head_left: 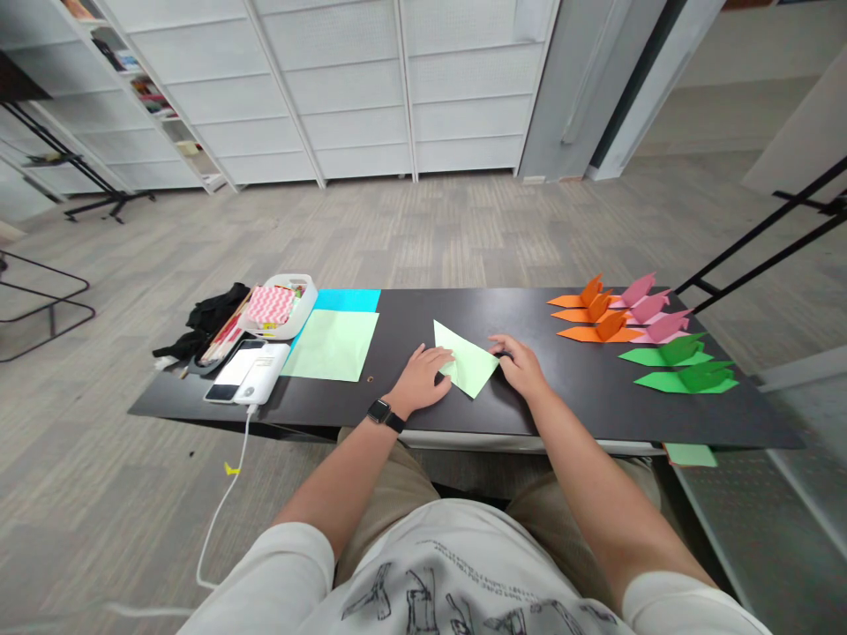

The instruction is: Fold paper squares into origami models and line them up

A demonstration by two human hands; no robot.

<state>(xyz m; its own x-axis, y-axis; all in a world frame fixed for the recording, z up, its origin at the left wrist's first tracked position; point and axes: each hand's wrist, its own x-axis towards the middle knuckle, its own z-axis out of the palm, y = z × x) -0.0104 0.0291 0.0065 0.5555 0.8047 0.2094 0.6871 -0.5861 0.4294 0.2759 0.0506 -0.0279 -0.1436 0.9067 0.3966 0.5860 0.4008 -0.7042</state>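
Observation:
A light green sheet of origami paper (473, 363), folded into a triangle-like shape, is on the dark table in front of me. My left hand (423, 377) grips its left side, fingers over the edge and thumb close below. At the right corner is my right hand (521, 363), its thumb by the corner and its bent fingers apart, just past the upper edge. A dark watch (379, 410) is on my left wrist. Beyond my right hand stand folded paper figures with pointed ends: orange ones (609, 328), pink ones (665, 330) and green ones (708, 377).
Left on the dark table (423, 304) lie a light green sheet (334, 346) and a blue sheet (350, 300). Beside them are a white tray (305, 300) with a pink patterned packet, a white device (265, 375) with a cable, a phone (233, 375) and black cloth (215, 310).

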